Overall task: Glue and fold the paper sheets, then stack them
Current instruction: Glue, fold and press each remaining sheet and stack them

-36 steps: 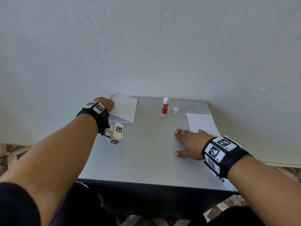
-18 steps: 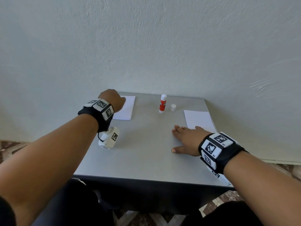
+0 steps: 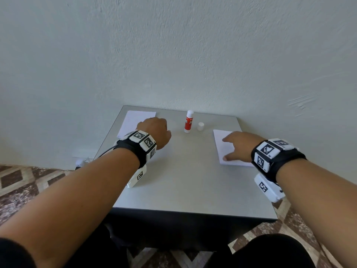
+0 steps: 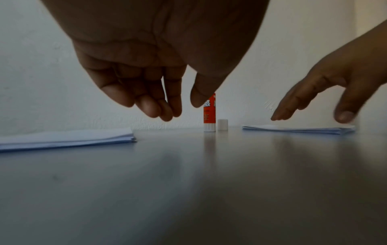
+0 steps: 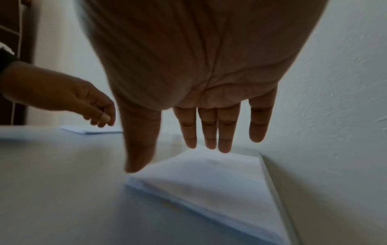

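On the right side of the table (image 3: 193, 190), the right hand (image 3: 239, 146) hung over the sheets (image 3: 228, 149), fingers straight and a little spread, thumb held apart. From the right wrist view the thumb tip seemed to be at the stack's near left corner and the fingertips (image 5: 224, 145) hovered at or just above its far edge; whether they actually touched the paper could not be told. That stack lay directly under this hand, its long axis running away from the person toward the wall. The left hand (image 3: 154, 130) was near the middle of the table, empty, its fingers loosely curled and hanging together just above the surface. The folded pile (image 3: 135, 120) sat at the far left corner, just beside and behind that hand. Between the two hands, near the wall, the glue stick (image 3: 188, 121) stood upright and uncapped, with its cap (image 3: 200, 126) just to its right. Judging by this, the next sheet was the right hand's to take, since it alone was over the stack, and the left hand was the nearer of the two to the glue stick, which stood ahead of its fingers and slightly to the right. Peeling one sheet off at the corner by the thumb looked like the likely start.
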